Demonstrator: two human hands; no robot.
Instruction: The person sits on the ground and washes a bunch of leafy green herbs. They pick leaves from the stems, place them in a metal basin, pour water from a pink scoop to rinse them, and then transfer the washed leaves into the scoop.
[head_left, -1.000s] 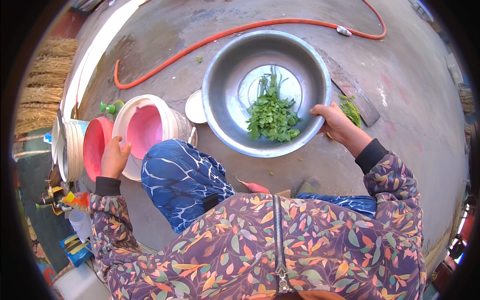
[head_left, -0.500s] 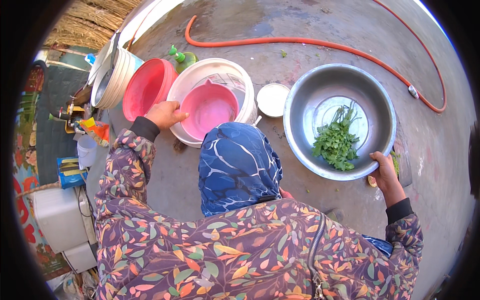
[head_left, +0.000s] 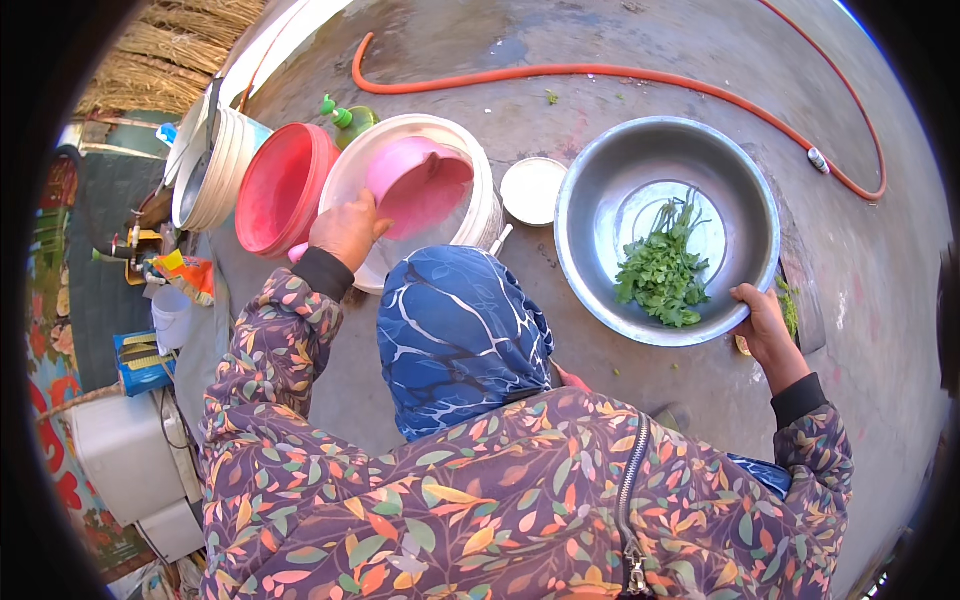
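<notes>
Over concrete (head_left: 850, 250), the left grip (head_left: 347, 232) clasps a pink dipper (head_left: 422, 190), the right grip (head_left: 765, 322) a metal basin (head_left: 604, 190) (round, shiny).

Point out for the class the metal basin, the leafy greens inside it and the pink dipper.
Metal basin (head_left: 596, 205): head view, on the bare inner wall at its left side.
Leafy greens (head_left: 662, 277): head view, on the bunched leaves.
Pink dipper (head_left: 418, 195): head view, on its bowl.

Smooth shiny metal basin (head_left: 592, 215); glossy pink plastic scoop (head_left: 400, 180); rough concrete floor (head_left: 620, 400)
</notes>
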